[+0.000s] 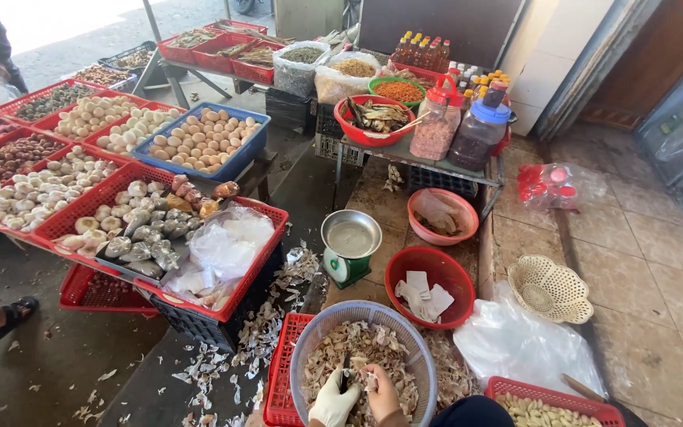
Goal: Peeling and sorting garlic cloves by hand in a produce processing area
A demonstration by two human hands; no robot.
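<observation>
Both hands meet over the near edge of the round blue-grey basket [310, 332] heaped with garlic skins and cloves. The gloved left hand [333, 399] is closed around a small dark knife [345, 375], its long axis running straight away from the person. The bare right hand [383, 393], touching the left, pinches a garlic piece [371, 379] just right of the blade.

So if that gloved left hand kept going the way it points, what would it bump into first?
The left hand points up and away, so it would likely first meet the garlic skins in the round basket, then its far rim; depth is unclear.
</observation>
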